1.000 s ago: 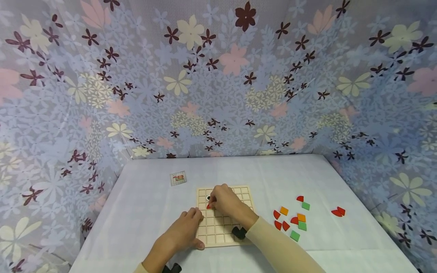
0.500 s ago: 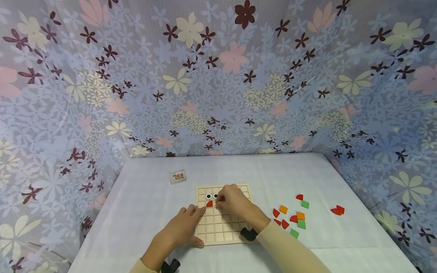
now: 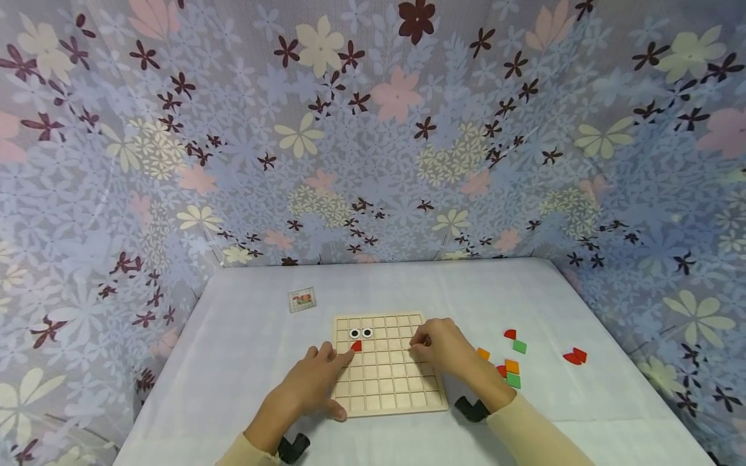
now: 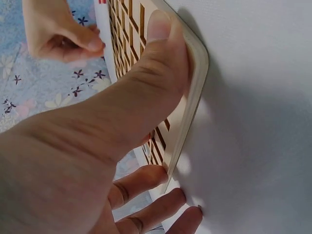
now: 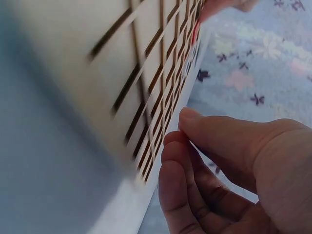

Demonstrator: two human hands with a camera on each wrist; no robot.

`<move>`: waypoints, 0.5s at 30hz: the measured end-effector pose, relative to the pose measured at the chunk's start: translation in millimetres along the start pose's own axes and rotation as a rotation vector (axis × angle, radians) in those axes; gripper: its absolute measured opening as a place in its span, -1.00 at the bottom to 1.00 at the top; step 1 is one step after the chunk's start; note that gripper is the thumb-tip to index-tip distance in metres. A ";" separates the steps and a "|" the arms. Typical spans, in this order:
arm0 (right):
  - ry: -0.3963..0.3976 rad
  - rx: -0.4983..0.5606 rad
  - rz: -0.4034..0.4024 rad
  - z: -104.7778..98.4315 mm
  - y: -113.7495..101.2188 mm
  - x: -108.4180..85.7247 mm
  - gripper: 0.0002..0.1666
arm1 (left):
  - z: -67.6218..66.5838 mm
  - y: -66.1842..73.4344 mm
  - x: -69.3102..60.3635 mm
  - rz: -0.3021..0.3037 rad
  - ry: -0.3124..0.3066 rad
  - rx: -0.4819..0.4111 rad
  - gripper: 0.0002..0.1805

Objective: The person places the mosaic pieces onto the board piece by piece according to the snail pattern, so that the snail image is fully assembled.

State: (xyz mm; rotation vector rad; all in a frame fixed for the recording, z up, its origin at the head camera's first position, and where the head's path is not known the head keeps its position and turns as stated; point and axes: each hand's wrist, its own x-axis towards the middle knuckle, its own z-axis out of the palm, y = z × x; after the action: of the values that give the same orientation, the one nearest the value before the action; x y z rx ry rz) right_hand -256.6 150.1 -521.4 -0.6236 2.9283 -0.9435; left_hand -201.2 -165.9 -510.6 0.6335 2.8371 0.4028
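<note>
- In the middle of the white cloth-covered surface (image 3: pixel 250 362), away from its far edge, lies a pale wooden gridded board (image 3: pixel 384 385), flat
- Near the board's far left corner sit two round white-and-black eye pieces (image 3: pixel 366 332), side by side, with a red quarter-round piece (image 3: pixel 357 346) just on the near side of the left one
- At the board's left edge rests the left hand (image 3: pixel 311 382), fingers spread, thumb on the near left corner; its forefinger reaches the red quarter-round piece, though contact cannot be told
- Above the board's right side hangs the right hand (image 3: pixel 445 349), fingers loosely bent, thumb close to the forefinger, seemingly holding nothing
- Between the board and the surface's right edge lie loose red quarter-rounds (image 3: pixel 509 334), green squares (image 3: pixel 520 347) and orange squares (image 3: pixel 512 367), partly hidden by the right arm
- Nearer that right edge lie two more red pieces (image 3: pixel 579 355), together
- Towards the surface's far left corner lies a small picture card (image 3: pixel 302 299)
</note>
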 end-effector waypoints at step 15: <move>0.012 -0.037 0.196 -33.8 54.7 -48.4 -0.94 | 3.0 -4.9 -3.7 -0.014 0.012 -0.057 0.35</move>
State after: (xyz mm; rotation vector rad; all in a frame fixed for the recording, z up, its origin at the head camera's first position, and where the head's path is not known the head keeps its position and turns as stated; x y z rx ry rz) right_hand -236.4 227.6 -530.0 -0.3249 2.9546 -0.8767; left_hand -199.1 -171.2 -514.4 0.6020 2.8285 0.4843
